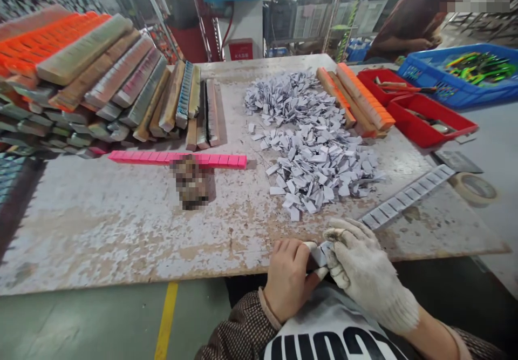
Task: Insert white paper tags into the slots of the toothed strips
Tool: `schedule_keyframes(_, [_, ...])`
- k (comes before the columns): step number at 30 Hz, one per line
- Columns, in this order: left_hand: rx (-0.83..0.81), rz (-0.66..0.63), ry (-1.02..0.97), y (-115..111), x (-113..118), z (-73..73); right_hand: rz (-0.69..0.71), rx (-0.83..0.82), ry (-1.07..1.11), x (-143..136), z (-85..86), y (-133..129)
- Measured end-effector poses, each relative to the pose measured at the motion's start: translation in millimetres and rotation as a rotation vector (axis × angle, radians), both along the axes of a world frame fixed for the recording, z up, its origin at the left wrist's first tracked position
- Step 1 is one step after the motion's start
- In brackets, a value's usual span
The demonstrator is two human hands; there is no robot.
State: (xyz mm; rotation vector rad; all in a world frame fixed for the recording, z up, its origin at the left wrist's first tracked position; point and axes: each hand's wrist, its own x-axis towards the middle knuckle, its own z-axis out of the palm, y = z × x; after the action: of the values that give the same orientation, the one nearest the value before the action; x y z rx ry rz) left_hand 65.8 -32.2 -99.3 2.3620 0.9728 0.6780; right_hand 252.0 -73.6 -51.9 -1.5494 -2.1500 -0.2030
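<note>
Head: white heap, red trays beyond right hand

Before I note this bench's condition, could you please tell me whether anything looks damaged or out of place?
The tabletop looks damaged: its pale surface is worn away in patches, with brown showing through. The small white pieces lie in a loose, jumbled heap, though that may be deliberate.

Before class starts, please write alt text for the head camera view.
A left hand and a gloved right hand meet around a partly hidden whitish item at the near edge of a worn table. Beyond lie a heap of white pieces, a pink strip and, at left, stacked bars.
</note>
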Motion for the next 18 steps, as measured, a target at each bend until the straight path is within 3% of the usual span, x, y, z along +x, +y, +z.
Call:
schedule_keyframes(5, [-0.019, -0.008, -0.03, 0.5, 1.3, -2.7, -0.005, -0.076, -0.125, -5.7, 1.9, 6.4])
schedule_keyframes(11, [-0.029, -0.037, -0.024, -0.3, 0.7, -4.8, 0.062, -0.078, -0.012, 3.1, -15.9, 7.2])
schedule_keyframes(14, [-0.066, -0.068, -0.036, 4.9, -7.0, 1.6, 0.087, -0.041, 0.069, 3.0, -18.7, 6.6])
schedule_keyframes(18, [-0.202, -0.101, -0.068, 28.3, -20.6, 21.4, 0.134, -0.05, 0.148, -3.4, -16.0, 8.4])
